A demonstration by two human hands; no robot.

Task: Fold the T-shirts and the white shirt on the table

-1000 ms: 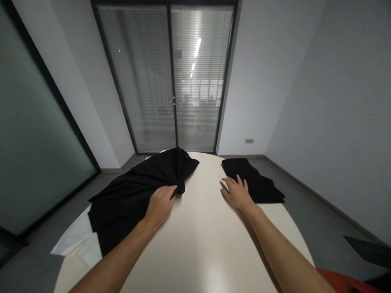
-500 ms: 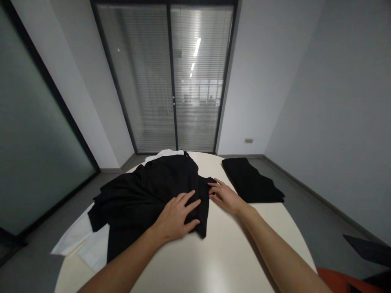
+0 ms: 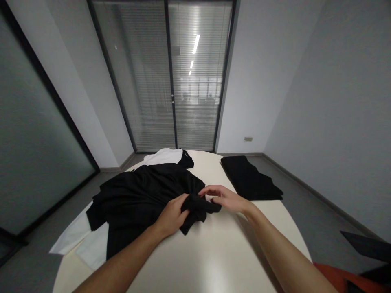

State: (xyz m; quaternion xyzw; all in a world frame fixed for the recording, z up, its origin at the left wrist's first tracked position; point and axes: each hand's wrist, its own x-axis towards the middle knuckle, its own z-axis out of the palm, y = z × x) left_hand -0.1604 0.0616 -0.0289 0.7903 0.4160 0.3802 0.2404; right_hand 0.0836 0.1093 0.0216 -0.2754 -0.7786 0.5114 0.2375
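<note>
A crumpled black garment [image 3: 137,193] lies across the left half of the table. My left hand [image 3: 174,212] is closed on its right part, with a bunched fold of the cloth rising beside the thumb. Just to the right, my right hand [image 3: 228,199] has curled fingers and thumb at the edge of the same fold; its fingertips are partly hidden by the cloth. White cloth [image 3: 93,246] sticks out from under the garment at the near left. Another white piece of clothing [image 3: 165,156] with a black part lies behind it.
A folded black garment [image 3: 249,181] lies at the right edge of the round cream table [image 3: 195,264]. At the lower right stands something orange-red [image 3: 331,276], perhaps a chair. Beyond the table is a glass partition with blinds [image 3: 195,114].
Both hands have closed on the black garment's right side and bunched it up. Its far edge has drawn nearer, baring more of the white clothing behind.
</note>
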